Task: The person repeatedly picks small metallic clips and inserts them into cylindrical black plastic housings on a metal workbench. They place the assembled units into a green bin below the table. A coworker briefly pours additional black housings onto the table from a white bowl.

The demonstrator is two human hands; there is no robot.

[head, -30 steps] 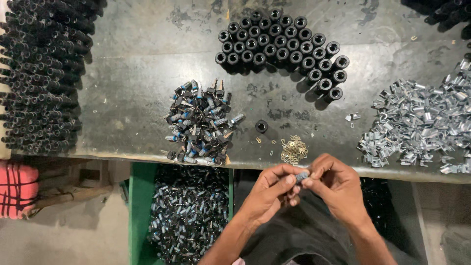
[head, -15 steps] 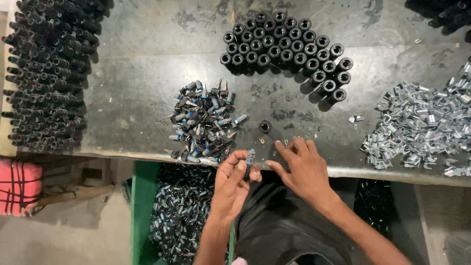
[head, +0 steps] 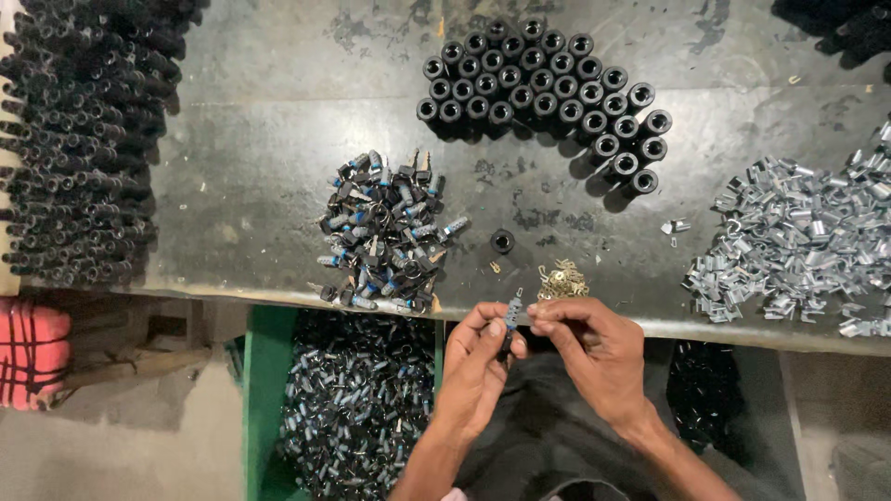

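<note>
My left hand point(head: 476, 366) pinches a small blue and grey part point(head: 511, 314) upright, just below the table's front edge. My right hand point(head: 594, 348) meets it from the right, fingertips closed at the top of the part, perhaps on a tiny brass piece. Just above lies a little heap of brass clips point(head: 561, 280). A single black cap point(head: 502, 241) stands next to the pile of blue and grey parts point(head: 385, 232).
Upright black caps point(head: 543, 88) are grouped at the back of the dark table point(head: 278, 139). Black tubes point(head: 70, 139) are stacked at the left, silver metal clips point(head: 798, 246) heaped at the right. A green bin point(head: 262, 390) of assembled parts sits below the table.
Half a second ago my right hand lay over the brass heap on the table edge. It has pulled back and joined my left hand at the small part.
</note>
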